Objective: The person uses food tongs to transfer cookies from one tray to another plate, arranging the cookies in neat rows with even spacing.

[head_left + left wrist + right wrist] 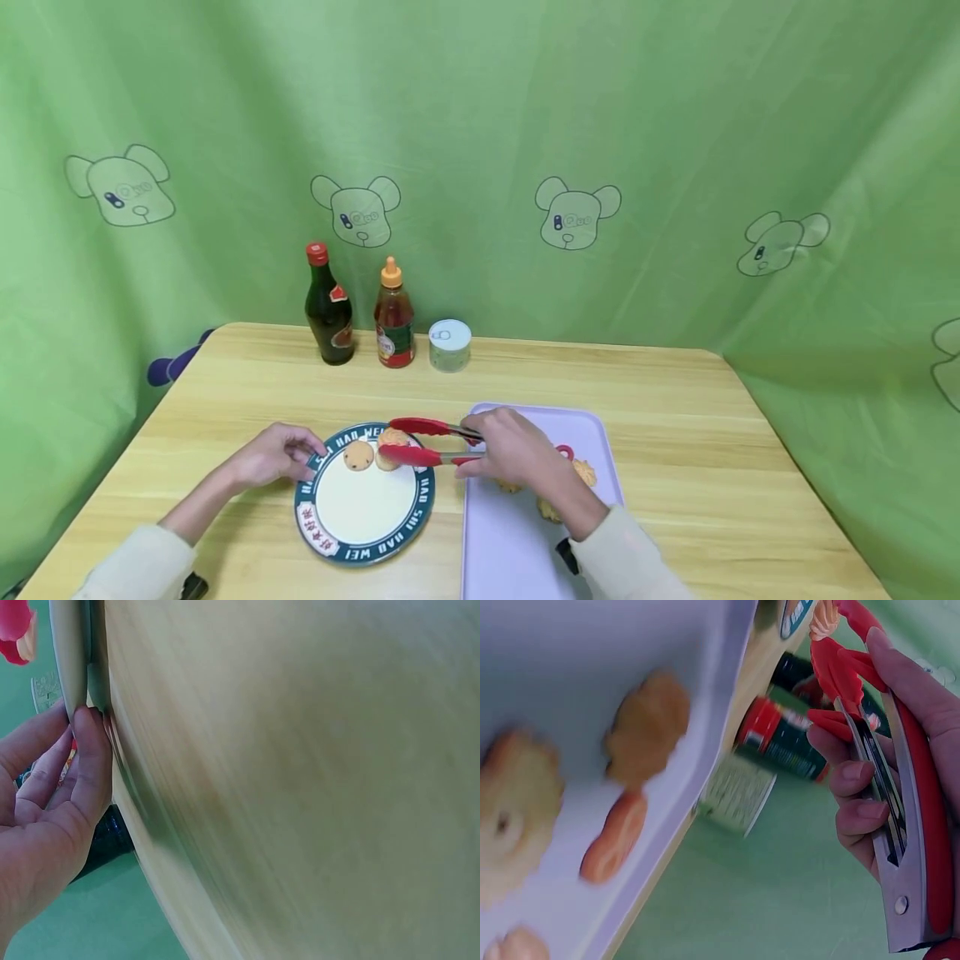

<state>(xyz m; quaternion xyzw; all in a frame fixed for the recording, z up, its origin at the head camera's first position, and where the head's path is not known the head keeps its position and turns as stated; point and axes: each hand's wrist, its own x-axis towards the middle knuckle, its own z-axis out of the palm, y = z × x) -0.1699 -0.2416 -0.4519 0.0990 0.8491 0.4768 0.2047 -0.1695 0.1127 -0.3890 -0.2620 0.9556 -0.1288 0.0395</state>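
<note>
Gripping red tongs (411, 456), the right hand (517, 450) has a swirled cookie (393, 437) between their tips over the plate (427, 493), seemingly not yet released. Round cookie (358, 456) already on the plate; left hand (268, 455) pinches its rim. Several baked pieces (583, 472) lie on the lilac tray (495, 550), apparently unmoved as yet.

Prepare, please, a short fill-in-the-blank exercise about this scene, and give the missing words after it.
1. The right hand grips tongs tipped in ____.
2. The plate is pinched at its edge by the ____ hand.
3. In the head view, the tray lies to the ____ of the plate.
4. The sauce bottle, beside the can, has an ____ cap.

Missing words: red; left; right; orange.
</note>
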